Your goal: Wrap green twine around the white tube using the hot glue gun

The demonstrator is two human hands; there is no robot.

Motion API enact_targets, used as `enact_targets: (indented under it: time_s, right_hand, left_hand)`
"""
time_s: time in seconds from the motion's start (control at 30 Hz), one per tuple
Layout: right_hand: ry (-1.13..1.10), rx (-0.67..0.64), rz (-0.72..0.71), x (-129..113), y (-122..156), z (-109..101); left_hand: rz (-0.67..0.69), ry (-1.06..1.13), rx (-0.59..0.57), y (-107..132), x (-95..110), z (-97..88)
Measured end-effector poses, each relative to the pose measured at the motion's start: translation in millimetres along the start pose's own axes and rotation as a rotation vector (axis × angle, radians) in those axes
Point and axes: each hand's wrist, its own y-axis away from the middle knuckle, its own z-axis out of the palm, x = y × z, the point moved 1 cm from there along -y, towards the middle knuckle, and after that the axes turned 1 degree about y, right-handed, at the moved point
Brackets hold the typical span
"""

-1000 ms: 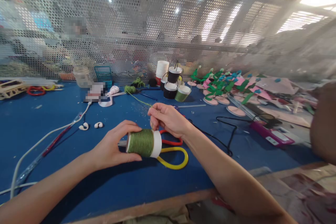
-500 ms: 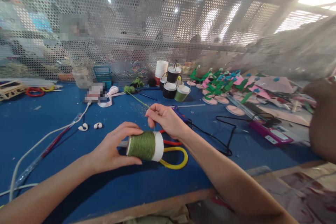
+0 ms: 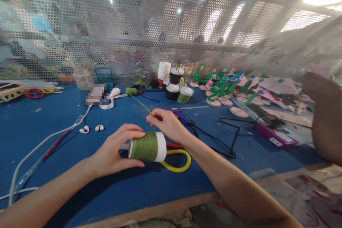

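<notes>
A white paper cup (image 3: 161, 146), lying on its side in the air above the table, has green yarn (image 3: 145, 146) wound round most of its wall. My left hand (image 3: 117, 149) grips it from the base end, thumb below and fingers on top. Between the thumb and fingers of my right hand (image 3: 162, 121) is the yarn strand, just above the cup's bare rim band. The strand runs back to a small green yarn ball (image 3: 130, 91). Under the cup lie scissors with yellow and red handles (image 3: 184, 167), their blades mostly hidden.
A blue glue gun (image 3: 182, 117) with a black cord lies beyond my right wrist. Small black and green buckets (image 3: 173, 92) and stacked cups (image 3: 164, 69) stand at the back. Pink and green craft pieces (image 3: 224, 89) and a purple power strip (image 3: 275, 135) are right, near another person's arm (image 3: 324, 121).
My right hand has shifted slightly left with the strand, and the cup has turned a little in my left hand. The wound yarn looks much the same.
</notes>
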Motion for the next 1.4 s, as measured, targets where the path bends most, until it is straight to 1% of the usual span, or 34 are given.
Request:
enact_targets:
  time_s: [0.13,0.27,0.43,0.53,0.7,0.77,0.97,1.03,1.13,1.27,1.33,1.4]
  right_hand:
    - [0.019,-0.024,0.023,0.5,1.0,0.1]
    - [0.02,-0.06,0.055,1.1,2.0,-1.3]
    - [-0.032,-0.145,0.17,3.0,2.9,-2.3]
    - [-0.023,-0.162,0.192,4.0,3.3,-2.7]
    - [0.055,-0.083,0.084,3.7,3.5,-2.9]
    - [0.074,-0.057,0.071,3.0,3.8,-2.5]
    - [0.134,-0.023,0.07,1.6,4.9,-2.6]
    - [0.141,-0.018,0.068,1.8,5.1,-3.0]
    - [0.158,0.007,0.05,2.4,5.2,-3.5]
    - [0.19,0.034,0.021,2.9,5.2,-2.4]
    - [0.2,0.045,0.009,2.1,5.3,-1.2]
    - [0.203,0.055,-0.002,-0.1,5.7,-0.2]
  left_hand:
    - [0.042,-0.062,0.043,1.4,1.8,-0.4]
    - [0.085,-0.139,0.026,1.3,2.5,-0.2]
    - [0.121,-0.184,0.033,2.5,0.3,2.1]
    - [0.077,-0.19,0.032,4.4,-1.5,4.3]
    - [-0.008,-0.178,0.023,5.5,-4.5,7.5]
    - [-0.043,-0.181,0.024,5.1,-6.2,8.0]
    - [-0.137,-0.197,-0.052,3.0,-9.4,6.9]
    - [-0.166,-0.164,-0.044,2.1,-8.1,6.3]
    - [-0.213,-0.06,-0.026,-0.1,-4.0,6.2]
    - [-0.327,0.057,-0.015,-6.4,3.1,5.6]
    - [-0.395,0.066,-0.03,-11.9,6.8,3.3]
    - [-0.448,0.071,-0.074,-18.4,10.4,-0.6]
